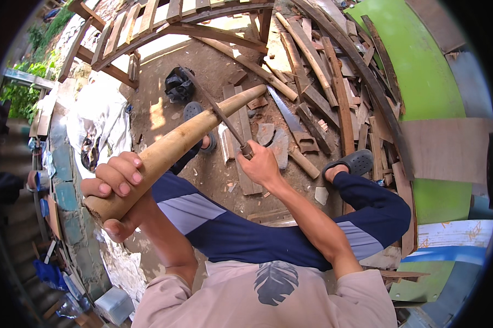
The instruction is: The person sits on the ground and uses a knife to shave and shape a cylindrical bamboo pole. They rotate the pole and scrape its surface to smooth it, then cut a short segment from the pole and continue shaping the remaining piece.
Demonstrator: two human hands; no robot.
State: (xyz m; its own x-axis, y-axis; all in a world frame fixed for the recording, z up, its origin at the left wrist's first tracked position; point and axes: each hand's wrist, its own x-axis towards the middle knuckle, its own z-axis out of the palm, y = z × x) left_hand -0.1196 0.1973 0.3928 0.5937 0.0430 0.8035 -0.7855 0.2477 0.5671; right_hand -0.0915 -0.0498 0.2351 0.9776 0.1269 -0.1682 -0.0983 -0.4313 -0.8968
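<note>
My left hand (pixel 118 186) is wrapped round the thick end of a pale, bark-free wooden pole (pixel 175 142). The pole slants up and away to the right, tapering to its far tip. In my closed right hand (pixel 261 164) is the handle of a machete (pixel 230 127), its long dark blade seen nearly edge-on. The blade crosses the pole around the middle of its length and points to the far left. Whether it bites into the wood I cannot tell. Below the pole's far end, a handsaw (pixel 286 112) lies on the ground.
Scrap boards and sticks (pixel 334 82) are heaped at the right, beside a green panel (pixel 435 87). A slatted wooden frame (pixel 164 27) stands at the far left. Broken stone pieces (pixel 278 146) and a black bag (pixel 179 85) lie on the dirt. My sandalled feet are on either side.
</note>
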